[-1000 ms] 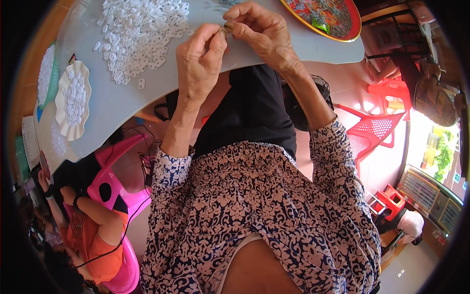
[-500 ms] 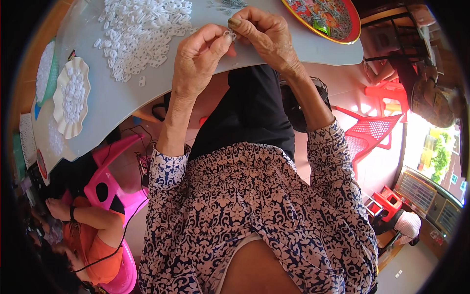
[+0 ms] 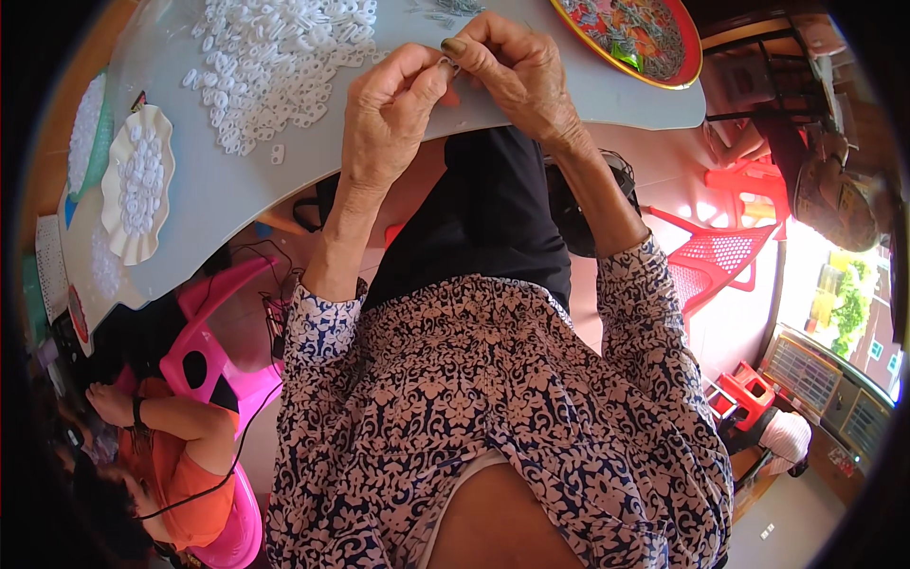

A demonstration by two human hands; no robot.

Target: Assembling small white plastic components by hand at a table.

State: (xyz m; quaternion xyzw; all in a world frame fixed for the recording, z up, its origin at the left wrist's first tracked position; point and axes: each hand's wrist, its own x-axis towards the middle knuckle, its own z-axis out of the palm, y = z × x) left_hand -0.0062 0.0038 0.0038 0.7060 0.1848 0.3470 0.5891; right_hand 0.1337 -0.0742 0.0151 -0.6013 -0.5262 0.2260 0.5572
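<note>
My left hand (image 3: 389, 109) and my right hand (image 3: 517, 76) meet above the table's near edge, thumbs and forefingers pinched together. Between the fingertips is a small whitish plastic piece (image 3: 449, 64), mostly covered by the fingers; its exact form is hard to make out. Left of my hands a heap of small white plastic pieces with holes (image 3: 275, 66) is spread over the tabletop, with one loose piece (image 3: 277, 154) at its near side. To the right stands a round red tray with a gold rim (image 3: 690, 76), holding many thin grey metal pieces.
A wavy-edged cream dish (image 3: 114, 194) with white pieces lies at the table's left, beside a green container (image 3: 98, 171). More grey metal pieces (image 3: 445, 9) lie at the far edge. A person in orange (image 3: 190, 474) sits on a pink chair (image 3: 248, 522); a red chair (image 3: 716, 261) stands right.
Both hands stay pinched together in nearly the same place, with slight finger movement around the small piece. The whole view has shifted a little.
</note>
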